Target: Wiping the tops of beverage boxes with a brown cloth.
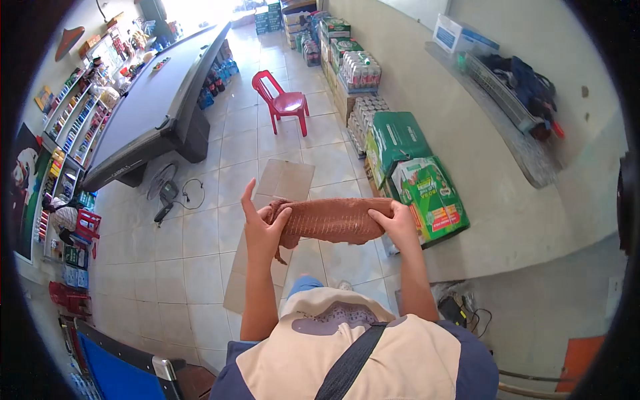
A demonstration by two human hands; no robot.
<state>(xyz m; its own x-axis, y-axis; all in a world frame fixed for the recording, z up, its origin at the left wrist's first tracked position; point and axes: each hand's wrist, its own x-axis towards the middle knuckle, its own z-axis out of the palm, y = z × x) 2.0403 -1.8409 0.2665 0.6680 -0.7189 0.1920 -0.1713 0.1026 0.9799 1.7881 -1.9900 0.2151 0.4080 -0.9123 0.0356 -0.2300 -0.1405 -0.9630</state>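
Note:
A reddish-brown knitted cloth (pixel 335 220) is stretched sideways in front of my chest, its weave pulled into rows of small gaps. My left hand (pixel 265 220) pinches the bunched left end between thumb and fingers, with the index finger raised. From that end a short strip dangles. At the right end, my right hand (pixel 397 220) grips the cloth with the thumb on its near face. What the garment is, I cannot tell. Below it, flattened cardboard (pixel 286 179) lies on the tiled floor.
A red plastic chair (pixel 289 102) stands ahead. To the left are a pool table (pixel 165 95) and a fan (pixel 167 192) with its cord on the floor. Green packs (pixel 435 195) and stacked drinks (pixel 361 70) line the right wall. A blue-topped table (pixel 117 367) is at lower left.

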